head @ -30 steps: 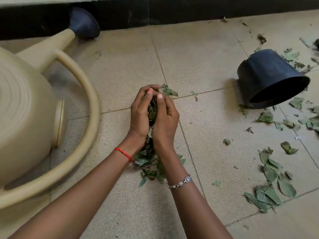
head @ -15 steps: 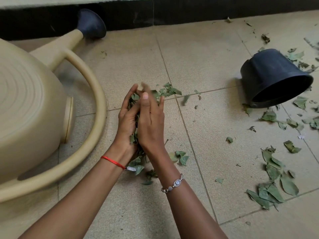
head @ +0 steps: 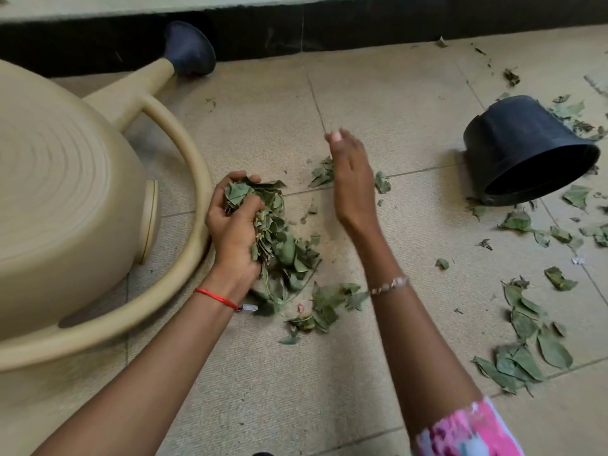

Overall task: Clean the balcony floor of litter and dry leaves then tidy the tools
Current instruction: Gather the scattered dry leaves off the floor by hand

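Mid-frame, the left hand has its grip closed round a bunch of dry leaves for disposal; the right hand hovers straight-fingered, empty, probably to scoop more.

Beige tiled floor: scattered dry leaves, black pot tipped on its side, beige watering can.

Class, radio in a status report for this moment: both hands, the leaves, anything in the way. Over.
Left hand grips leaf bunch. Right hand open, raised, empty. Scattered leaves lie right, near tipped black pot. Watering can crowds left side.
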The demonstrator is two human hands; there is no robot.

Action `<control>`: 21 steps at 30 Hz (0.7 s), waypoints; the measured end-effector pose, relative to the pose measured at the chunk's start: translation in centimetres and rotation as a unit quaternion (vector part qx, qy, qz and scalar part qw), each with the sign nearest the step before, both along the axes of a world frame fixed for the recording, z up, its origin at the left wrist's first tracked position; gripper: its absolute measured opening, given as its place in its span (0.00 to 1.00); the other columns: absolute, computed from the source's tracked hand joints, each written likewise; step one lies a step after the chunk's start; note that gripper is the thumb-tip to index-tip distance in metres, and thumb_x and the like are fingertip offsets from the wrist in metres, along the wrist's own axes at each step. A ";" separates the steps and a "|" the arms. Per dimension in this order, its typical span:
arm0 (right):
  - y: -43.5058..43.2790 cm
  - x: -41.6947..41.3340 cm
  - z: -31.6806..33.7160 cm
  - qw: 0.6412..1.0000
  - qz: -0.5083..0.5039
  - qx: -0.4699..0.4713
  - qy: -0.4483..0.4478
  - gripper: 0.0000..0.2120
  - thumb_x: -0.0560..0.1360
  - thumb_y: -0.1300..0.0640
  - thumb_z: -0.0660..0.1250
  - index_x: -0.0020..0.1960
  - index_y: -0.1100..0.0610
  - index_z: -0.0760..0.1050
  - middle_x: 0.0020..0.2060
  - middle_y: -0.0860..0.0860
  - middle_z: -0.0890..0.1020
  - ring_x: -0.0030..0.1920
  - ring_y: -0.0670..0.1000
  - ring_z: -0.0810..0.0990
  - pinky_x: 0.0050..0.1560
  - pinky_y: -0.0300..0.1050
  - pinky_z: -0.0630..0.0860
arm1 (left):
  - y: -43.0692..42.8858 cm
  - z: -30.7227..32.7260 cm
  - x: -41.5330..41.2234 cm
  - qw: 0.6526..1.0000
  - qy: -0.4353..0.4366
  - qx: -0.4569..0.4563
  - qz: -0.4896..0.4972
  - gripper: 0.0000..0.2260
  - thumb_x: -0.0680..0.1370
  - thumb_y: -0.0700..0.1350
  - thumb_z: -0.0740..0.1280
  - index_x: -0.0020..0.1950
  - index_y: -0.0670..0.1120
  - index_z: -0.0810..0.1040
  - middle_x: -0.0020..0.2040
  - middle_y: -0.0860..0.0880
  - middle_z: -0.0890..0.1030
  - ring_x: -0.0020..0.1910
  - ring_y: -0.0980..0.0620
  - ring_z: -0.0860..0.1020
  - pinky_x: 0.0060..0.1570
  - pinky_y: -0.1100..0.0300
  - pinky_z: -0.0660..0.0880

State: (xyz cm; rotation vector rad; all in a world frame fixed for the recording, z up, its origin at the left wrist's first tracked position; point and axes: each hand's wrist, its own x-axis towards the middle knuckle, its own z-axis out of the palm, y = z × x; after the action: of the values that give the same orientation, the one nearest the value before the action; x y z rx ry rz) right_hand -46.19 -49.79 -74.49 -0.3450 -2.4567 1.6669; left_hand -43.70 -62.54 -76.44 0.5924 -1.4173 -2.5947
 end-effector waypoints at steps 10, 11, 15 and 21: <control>1.7 2.9 -2.1 0.956 0.267 0.094 -0.082 0.21 0.80 0.42 0.50 0.70 0.47 0.67 0.68 0.49 0.71 0.67 0.43 0.66 0.69 0.48 0.62 | -0.3 -1.3 0.2 0.978 0.087 -0.187 -0.031 0.17 0.67 0.25 0.62 0.45 0.46 0.75 0.41 0.52 0.79 0.45 0.56 0.77 0.52 0.61 0.73; 1.7 4.5 -1.8 0.959 0.268 0.036 -0.085 0.23 0.78 0.41 0.56 0.71 0.45 0.65 0.68 0.48 0.72 0.65 0.40 0.68 0.67 0.46 0.64 | -0.3 -1.4 0.2 0.978 0.089 -0.186 -0.033 0.17 0.67 0.25 0.62 0.45 0.46 0.75 0.41 0.53 0.80 0.45 0.56 0.77 0.52 0.61 0.73; 1.4 10.8 -1.1 0.973 0.227 0.044 -0.022 0.49 0.64 0.36 0.70 0.75 0.41 0.44 0.76 0.43 0.54 0.74 0.41 0.54 0.73 0.47 0.56 | -0.5 -1.5 0.2 0.965 0.101 -0.242 -0.033 0.17 0.67 0.27 0.62 0.45 0.47 0.76 0.41 0.50 0.79 0.46 0.55 0.76 0.56 0.61 0.72; -2.6 15.3 -4.4 0.914 0.175 0.365 0.027 0.57 0.59 0.22 0.58 0.76 0.48 0.38 0.76 0.57 0.45 0.76 0.56 0.44 0.74 0.60 0.47 | -0.5 -1.7 0.4 0.963 0.113 -0.243 -0.040 0.16 0.67 0.28 0.62 0.45 0.48 0.76 0.42 0.49 0.78 0.47 0.53 0.76 0.57 0.58 0.72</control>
State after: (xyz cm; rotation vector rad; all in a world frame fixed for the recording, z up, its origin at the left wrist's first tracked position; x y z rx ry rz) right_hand -30.87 -52.42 -78.88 0.2493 -2.9797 0.6918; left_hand -43.32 -63.03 -78.18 0.1673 -1.9238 -2.1470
